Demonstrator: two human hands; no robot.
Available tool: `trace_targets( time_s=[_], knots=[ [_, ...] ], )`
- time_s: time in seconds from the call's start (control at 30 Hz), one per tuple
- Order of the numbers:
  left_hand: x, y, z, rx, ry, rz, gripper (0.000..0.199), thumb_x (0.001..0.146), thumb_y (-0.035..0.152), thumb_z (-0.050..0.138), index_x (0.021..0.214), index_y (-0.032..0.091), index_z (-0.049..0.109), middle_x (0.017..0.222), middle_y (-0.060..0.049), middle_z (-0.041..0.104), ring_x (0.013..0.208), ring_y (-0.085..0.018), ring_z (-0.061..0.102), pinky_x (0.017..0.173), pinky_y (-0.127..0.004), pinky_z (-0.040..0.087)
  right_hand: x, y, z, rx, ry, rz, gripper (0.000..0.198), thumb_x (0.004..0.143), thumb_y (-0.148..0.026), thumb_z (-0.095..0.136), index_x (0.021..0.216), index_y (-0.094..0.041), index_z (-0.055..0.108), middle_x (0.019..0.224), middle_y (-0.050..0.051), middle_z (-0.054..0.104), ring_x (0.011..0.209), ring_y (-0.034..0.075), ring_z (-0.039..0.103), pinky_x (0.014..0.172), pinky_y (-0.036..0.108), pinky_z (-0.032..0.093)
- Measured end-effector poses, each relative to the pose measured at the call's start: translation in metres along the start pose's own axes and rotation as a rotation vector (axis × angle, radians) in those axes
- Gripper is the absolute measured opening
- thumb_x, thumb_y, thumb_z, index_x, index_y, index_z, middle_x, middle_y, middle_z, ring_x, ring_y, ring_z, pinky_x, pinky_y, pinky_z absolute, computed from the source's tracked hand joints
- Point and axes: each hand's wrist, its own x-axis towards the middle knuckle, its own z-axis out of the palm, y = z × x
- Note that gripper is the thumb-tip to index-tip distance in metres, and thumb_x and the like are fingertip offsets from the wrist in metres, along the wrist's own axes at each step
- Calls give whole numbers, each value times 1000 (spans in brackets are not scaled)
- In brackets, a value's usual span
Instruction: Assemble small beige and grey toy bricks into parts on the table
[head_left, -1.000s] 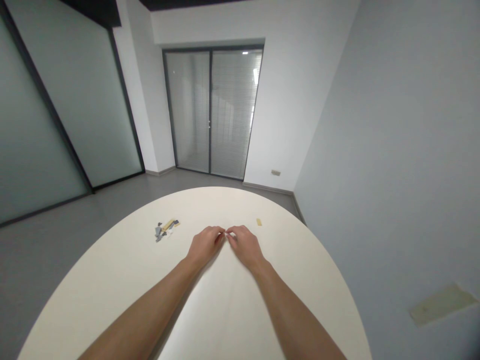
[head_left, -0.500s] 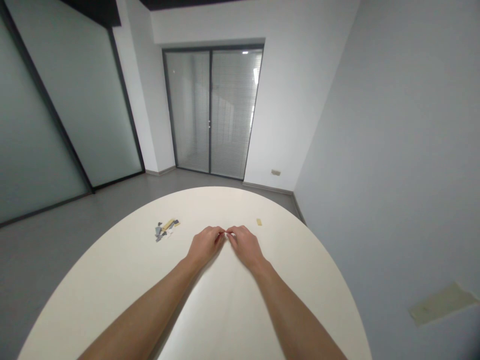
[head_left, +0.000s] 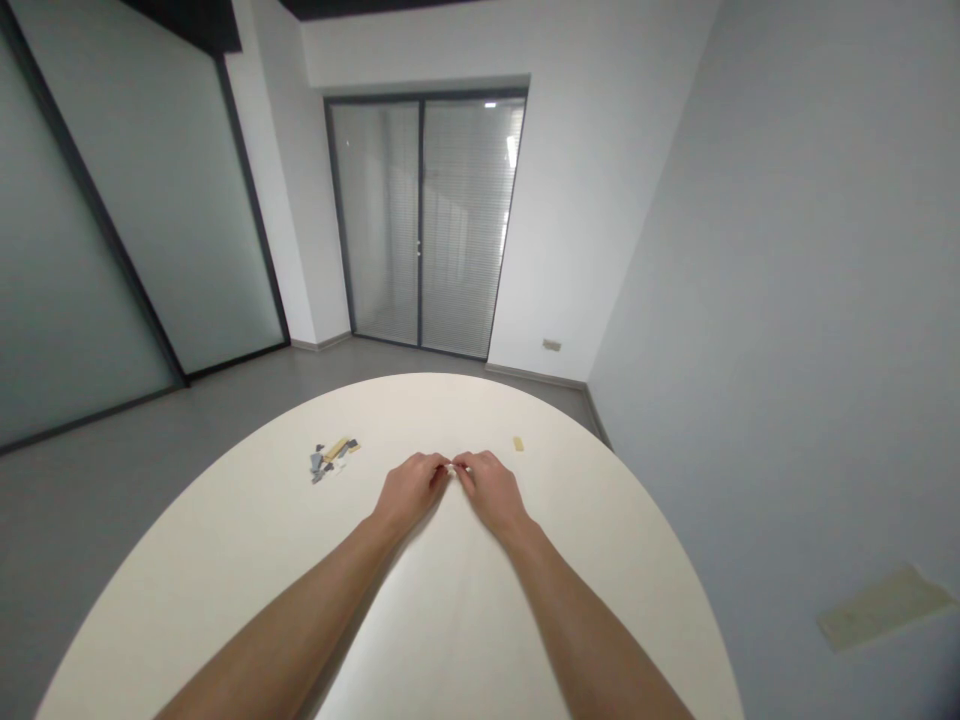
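Note:
My left hand (head_left: 412,490) and my right hand (head_left: 489,490) meet fingertip to fingertip just above the table. Both are closed in a pinch around a tiny white piece (head_left: 451,469), mostly covered by the fingers; its exact kind is too small to make out. To the left of my left hand lies a loose pile of small pieces (head_left: 330,457), grey, tan, dark and white, resembling toy building bricks. Beyond my right hand, a flat tan piece (head_left: 518,444) rests on its own.
The round white table (head_left: 600,580) fills the lower view, its curved far edge in front of the hands. A plain wall (head_left: 810,300) stands close on the right. Glass doors (head_left: 420,230) are behind the table, and frosted panels (head_left: 172,200) at left.
The fingertips have shifted very slightly, and a little more of the white piece shows between them. The pile and the tan piece lie as before.

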Motion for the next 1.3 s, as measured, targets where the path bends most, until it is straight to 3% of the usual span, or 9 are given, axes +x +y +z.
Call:
trace_targets(
  time_s=[0.33, 0.5, 0.7, 1.3],
  knots=[
    [-1, 5, -4, -4, 1, -16, 25, 95, 31, 46, 107, 25, 67, 102, -4, 72, 95, -19, 64, 76, -27, 44, -1, 2, 1, -11, 7, 32, 18, 100, -32, 51, 109, -29, 66, 99, 3, 68, 98, 16, 62, 78, 24, 45],
    [-1, 5, -4, -12, 21, -10, 30, 98, 36, 40, 104, 26, 68, 98, -3, 72, 94, -20, 63, 75, -28, 45, -1, 3, 2, 4, 18, 21, 19, 100, -32, 51, 107, -28, 67, 99, 3, 68, 101, 16, 62, 83, 25, 45],
    [0, 4, -2, -26, 43, 9, 24, 96, 34, 47, 102, 25, 68, 101, -3, 72, 95, -19, 63, 77, -27, 45, 0, 4, 2, 12, 28, 14, 16, 97, -31, 55, 106, -28, 68, 101, 3, 68, 102, 16, 62, 88, 26, 45],
    [-1, 7, -6, -46, 24, -21, 23, 94, 34, 50, 101, 25, 70, 101, -3, 72, 94, -18, 64, 79, -28, 46, 1, 7, 3, -27, -22, 106, 16, 93, -34, 62, 107, -28, 65, 100, 2, 72, 97, 17, 67, 80, 26, 45]
  ],
)
